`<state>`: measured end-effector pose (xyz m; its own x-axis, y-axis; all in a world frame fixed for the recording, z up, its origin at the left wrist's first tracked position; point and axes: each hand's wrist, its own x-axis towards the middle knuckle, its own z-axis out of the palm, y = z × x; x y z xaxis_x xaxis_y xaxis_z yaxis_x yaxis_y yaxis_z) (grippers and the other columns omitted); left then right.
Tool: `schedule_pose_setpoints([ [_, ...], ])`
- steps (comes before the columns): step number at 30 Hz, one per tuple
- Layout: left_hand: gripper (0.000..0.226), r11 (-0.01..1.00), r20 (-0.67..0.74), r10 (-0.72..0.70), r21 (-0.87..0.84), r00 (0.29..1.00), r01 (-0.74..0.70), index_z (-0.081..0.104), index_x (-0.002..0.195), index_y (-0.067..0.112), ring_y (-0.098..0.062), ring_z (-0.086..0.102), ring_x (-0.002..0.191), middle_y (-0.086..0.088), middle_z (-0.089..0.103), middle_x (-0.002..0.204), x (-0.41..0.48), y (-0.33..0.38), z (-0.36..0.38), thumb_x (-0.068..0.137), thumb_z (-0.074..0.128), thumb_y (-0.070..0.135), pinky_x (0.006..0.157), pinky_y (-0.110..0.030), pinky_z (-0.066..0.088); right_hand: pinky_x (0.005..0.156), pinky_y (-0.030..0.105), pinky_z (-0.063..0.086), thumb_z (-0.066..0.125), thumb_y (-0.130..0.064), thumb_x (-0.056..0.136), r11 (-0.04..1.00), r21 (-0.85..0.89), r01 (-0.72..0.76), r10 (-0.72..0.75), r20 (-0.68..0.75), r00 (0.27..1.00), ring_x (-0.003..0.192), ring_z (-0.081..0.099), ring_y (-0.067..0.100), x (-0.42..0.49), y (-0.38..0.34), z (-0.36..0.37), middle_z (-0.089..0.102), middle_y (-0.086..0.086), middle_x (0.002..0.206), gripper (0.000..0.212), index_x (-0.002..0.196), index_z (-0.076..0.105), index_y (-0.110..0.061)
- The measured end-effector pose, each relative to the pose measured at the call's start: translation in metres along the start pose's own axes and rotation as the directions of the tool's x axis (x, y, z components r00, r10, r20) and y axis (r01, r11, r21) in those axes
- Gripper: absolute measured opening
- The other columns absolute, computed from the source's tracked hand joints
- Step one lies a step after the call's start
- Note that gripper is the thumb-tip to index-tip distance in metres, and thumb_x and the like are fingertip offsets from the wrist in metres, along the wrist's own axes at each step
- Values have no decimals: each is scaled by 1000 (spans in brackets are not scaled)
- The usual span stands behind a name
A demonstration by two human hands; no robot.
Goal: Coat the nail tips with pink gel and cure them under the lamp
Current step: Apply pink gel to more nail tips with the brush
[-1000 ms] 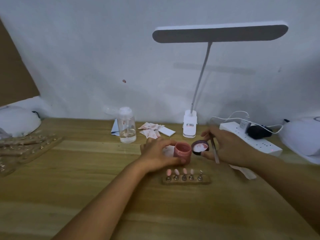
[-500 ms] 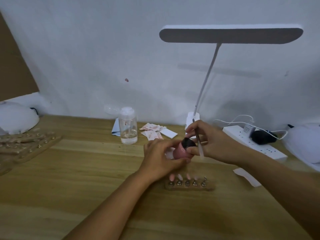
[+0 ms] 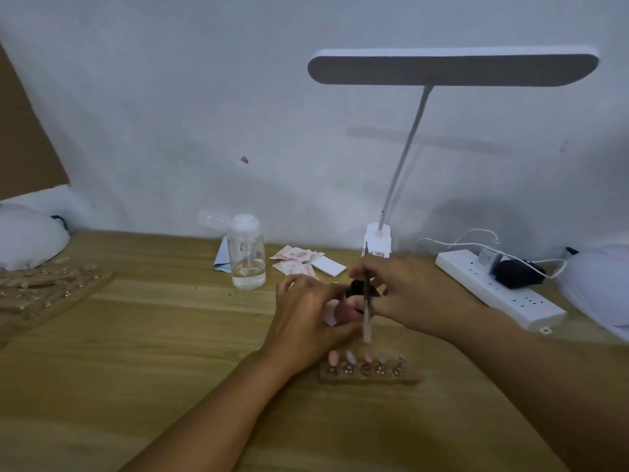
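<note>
Left hand (image 3: 306, 318) grips small pink gel jar (image 3: 343, 313) steady so right hand (image 3: 415, 294), pinching thin brush (image 3: 367, 311), seats black round lid (image 3: 357, 289).

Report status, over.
Left hand holds pink gel jar. Right hand grips black lid on it, brush pinched too. Nail tips on holder, unobstructed.

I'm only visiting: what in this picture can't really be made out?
Head view only:
Gel jar: mostly covered by the left hand and right hand; whether the black lid is fully tightened is hidden.
Rightmost clip on the wooden holder: too small to tell if it carries a nail tip.
White domed lamp: cut off by the right edge.
</note>
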<state>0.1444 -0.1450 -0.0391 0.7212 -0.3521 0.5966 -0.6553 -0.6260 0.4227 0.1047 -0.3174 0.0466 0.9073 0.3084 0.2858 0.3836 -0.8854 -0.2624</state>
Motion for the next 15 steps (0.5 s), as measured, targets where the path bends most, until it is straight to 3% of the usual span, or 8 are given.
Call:
schedule_pose_setpoints([
  [2,39,996,23,-53,-64,998,54,64,103,44,3,46,93,29,56,82,0,0,1,71,65,68,94,-28,24,79,26,46,62,-44,89,999,-34,4,-6,-43,999,97,61,12,-4,0,3,66,-9,106,34,117,60,-24],
  [4,41,986,78,-90,-133,993,99,58,107,45,5,51,101,29,62,91,1,-2,1,72,66,66,107,-32,22,84,24,45,48,-51,95,995,93,-33,40,-69,997,103,60,8,-11,0,2,63,-16,106,38,123,57,-27],
  [6,53,964,151,-139,-206,979,168,54,117,39,16,49,108,21,69,104,0,-4,1,71,67,61,117,-36,16,93,25,42,34,-56,97,971,226,-84,114,-125,986,109,55,2,-23,5,-1,60,-21,118,44,133,50,-36],
  [7,56,955,177,-155,-225,972,194,52,119,36,26,43,107,18,70,107,-1,-5,2,71,67,59,118,-38,15,94,27,40,31,-56,97,968,236,-89,133,-177,975,110,52,1,-32,9,-3,58,-22,121,45,137,46,-40],
  [9,50,953,209,-165,-219,964,210,50,117,32,36,34,101,16,69,112,-2,-5,3,76,72,52,118,-42,17,89,33,42,29,-48,102,995,97,-17,46,-298,953,102,53,6,-54,19,-7,58,-16,112,38,133,47,-35],
  [11,48,957,223,-170,-194,960,214,51,119,30,21,44,112,14,68,118,-2,-4,0,81,74,46,118,-43,18,75,36,44,34,-37,99,994,-99,36,-66,-314,947,84,52,13,-81,32,-9,53,-11,93,26,115,51,-25],
  [13,52,952,243,-165,-214,956,218,57,125,27,-5,53,122,12,67,122,-1,-3,-5,80,77,45,114,-44,29,67,29,43,51,-27,90,975,-220,19,-71,-233,970,79,52,12,-109,47,-11,51,-14,91,17,107,51,-28],
  [15,55,951,272,-134,-237,953,201,62,129,27,-17,56,120,11,67,123,0,-4,-11,79,78,44,105,-45,41,69,24,46,76,-7,71,946,-324,17,-56,-111,992,86,59,12,-129,58,-10,60,-12,97,46,110,61,-27],
])
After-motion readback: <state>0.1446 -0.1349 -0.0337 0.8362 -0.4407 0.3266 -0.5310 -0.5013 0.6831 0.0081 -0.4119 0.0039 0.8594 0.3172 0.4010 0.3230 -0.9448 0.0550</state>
